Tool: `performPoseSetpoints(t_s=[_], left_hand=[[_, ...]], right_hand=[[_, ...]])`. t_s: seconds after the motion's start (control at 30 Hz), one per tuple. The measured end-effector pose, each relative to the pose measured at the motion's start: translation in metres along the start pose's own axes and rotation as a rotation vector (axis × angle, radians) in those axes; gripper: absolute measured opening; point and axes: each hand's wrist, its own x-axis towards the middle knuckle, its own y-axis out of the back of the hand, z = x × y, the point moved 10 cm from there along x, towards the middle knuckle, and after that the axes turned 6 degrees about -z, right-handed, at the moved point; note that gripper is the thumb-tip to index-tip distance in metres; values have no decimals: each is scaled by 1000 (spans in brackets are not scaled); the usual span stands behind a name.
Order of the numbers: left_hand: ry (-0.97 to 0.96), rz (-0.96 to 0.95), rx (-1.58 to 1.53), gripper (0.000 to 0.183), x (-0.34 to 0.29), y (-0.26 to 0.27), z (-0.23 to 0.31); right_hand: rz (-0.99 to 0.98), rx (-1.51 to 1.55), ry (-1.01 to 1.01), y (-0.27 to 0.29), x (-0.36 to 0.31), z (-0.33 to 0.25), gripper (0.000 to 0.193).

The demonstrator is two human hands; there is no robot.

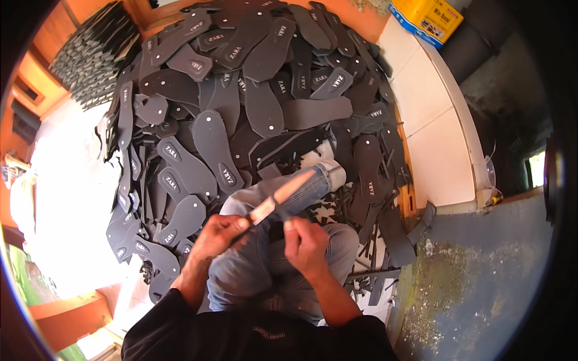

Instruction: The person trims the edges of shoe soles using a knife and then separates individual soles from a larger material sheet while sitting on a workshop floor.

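In the middle, above my lap, my left hand [220, 236] is closed around the handle end of a knife [295, 188]. Its long blade points up and to the right, pale near the hand and orange-tinted toward the tip. My right hand [306, 245] is closed just to the right, gripping a short dark strip [280, 211] that crosses the blade. Blur hides what kind of thing the strip is. Beyond my hands lies a large heap of dark grey shoe insoles [265, 108], many with a small white dot and an oval pad.
My crossed legs in jeans [238, 277] sit below the hands. Dark offcut strips [373, 246] litter the floor on the right. A tall stack of dark sheets [96, 54] stands far left. White tiles [430, 132] run along the right, with a yellow box [427, 21] at the back.
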Motion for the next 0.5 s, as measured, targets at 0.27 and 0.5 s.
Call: performPoseSetpoints(t_s=[0.27,0.5], left_hand=[[-391,577,544,27,-25,62,24],[56,-80,-111,36,-15,-3,-17]], right_hand=[[-405,1002,-625,-79,-25,52,27],[25,31,206,-22,-15,-32,16]])
